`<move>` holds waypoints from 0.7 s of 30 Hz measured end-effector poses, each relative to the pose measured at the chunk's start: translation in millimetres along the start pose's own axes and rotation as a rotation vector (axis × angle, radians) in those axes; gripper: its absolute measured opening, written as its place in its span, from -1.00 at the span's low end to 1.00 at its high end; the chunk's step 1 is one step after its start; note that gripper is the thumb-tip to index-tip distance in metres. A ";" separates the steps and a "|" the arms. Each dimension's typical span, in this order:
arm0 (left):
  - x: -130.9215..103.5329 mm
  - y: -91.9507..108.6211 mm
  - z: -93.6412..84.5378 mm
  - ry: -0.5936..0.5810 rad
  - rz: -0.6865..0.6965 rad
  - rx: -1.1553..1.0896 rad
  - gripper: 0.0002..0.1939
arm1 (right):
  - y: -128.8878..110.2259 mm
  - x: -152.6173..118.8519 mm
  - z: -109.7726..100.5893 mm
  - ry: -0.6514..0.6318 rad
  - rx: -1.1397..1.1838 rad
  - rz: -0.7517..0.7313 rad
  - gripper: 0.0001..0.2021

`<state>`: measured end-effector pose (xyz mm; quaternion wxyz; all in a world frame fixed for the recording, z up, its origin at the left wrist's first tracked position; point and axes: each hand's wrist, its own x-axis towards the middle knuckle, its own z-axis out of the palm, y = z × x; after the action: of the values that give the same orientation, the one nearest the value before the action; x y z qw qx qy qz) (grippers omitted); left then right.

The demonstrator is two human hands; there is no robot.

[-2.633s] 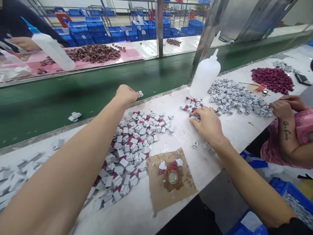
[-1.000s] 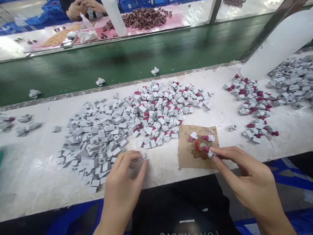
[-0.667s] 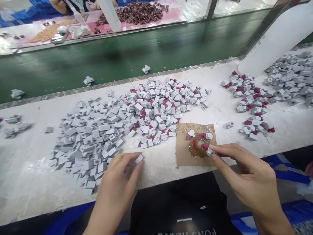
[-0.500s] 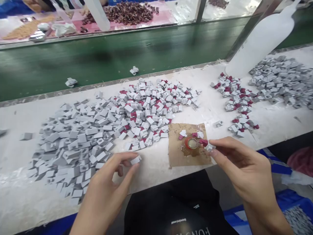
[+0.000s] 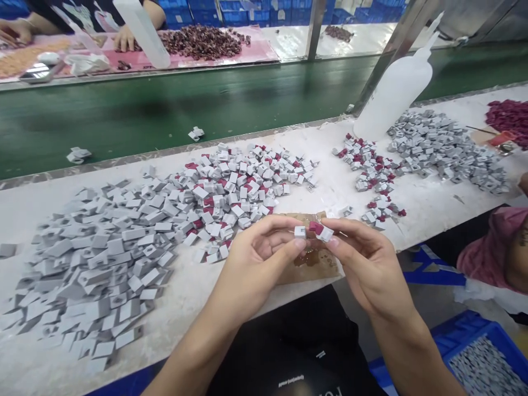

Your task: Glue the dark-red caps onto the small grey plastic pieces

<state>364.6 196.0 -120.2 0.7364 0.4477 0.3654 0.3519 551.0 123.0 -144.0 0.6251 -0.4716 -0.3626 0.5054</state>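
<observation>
My left hand (image 5: 268, 250) pinches a small grey plastic block (image 5: 300, 232) between thumb and forefinger. A grey and maroon plastic piece (image 5: 320, 231) is pinched in my right hand (image 5: 363, 253), its maroon end facing the grey block. The two parts are close together, with a narrow gap between them. Below my hands lies a brown cardboard sheet (image 5: 317, 270) with a wet brown patch, mostly covered by the hands. Left of them spreads a large heap of grey blocks (image 5: 111, 258), which runs into a heap of grey and maroon pieces (image 5: 243, 184).
A white squeeze bottle (image 5: 391, 93) stands behind a smaller grey and maroon heap (image 5: 371, 170). More grey parts (image 5: 449, 148) lie at right. A green conveyor belt (image 5: 231, 104) runs behind the table. Across it, a person's hand (image 5: 126, 38) rests near dark parts (image 5: 206, 41).
My hands have come together over the cardboard, the left moving right and up with its grey block. The right still holds its grey and maroon piece. The camera view has shifted.
</observation>
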 end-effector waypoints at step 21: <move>11.1 8.4 -1.4 -0.071 0.106 0.321 -0.90 | -11.3 10.4 -1.1 -0.088 -0.019 -0.035 -0.78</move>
<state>367.2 208.9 -115.4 0.6483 0.5904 0.3665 0.3113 557.7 132.4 -133.8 0.6129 -0.4484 -0.4027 0.5111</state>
